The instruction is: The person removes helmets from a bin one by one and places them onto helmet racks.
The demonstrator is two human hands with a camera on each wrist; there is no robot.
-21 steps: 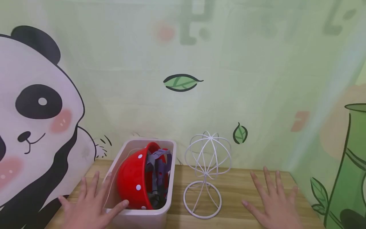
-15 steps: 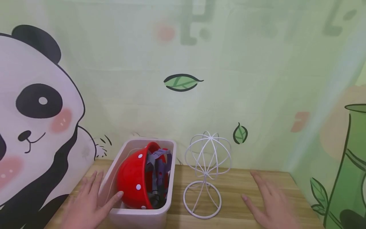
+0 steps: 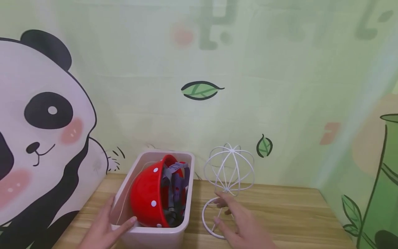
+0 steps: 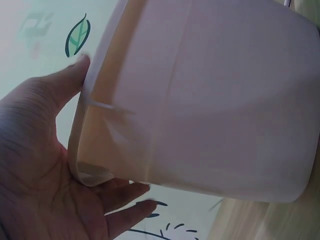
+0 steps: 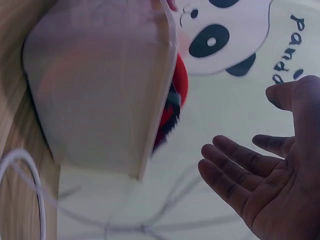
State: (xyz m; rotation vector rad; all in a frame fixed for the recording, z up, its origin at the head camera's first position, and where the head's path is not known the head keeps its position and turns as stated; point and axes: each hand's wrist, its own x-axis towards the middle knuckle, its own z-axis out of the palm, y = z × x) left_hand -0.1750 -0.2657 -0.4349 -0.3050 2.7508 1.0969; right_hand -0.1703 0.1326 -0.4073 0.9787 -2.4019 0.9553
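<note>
In the head view, a red helmet (image 3: 146, 197) with white dots lies on its side in a white plastic bin (image 3: 191, 186), its grey and dark straps facing right. My left hand (image 3: 104, 226) holds the bin's near left corner, thumb at the rim and fingers along the outer side; the left wrist view shows this hand (image 4: 55, 155) bent around the corner. My right hand (image 3: 242, 224) hovers between the head camera and the base of a white wire stand (image 3: 231, 166). In the right wrist view that hand (image 5: 270, 185) has nothing in it, its fingers apart from the bin (image 5: 100, 100).
The wire stand, with a round cage top, stands just right of the bin on a wooden table (image 3: 295, 214). Behind them hangs a green backdrop (image 3: 140, 86) printed with a panda and leaves.
My right hand has swept left from the table's right side to the stand's base. My left hand has moved in from beside the bin onto its corner. The view has shifted slightly.
</note>
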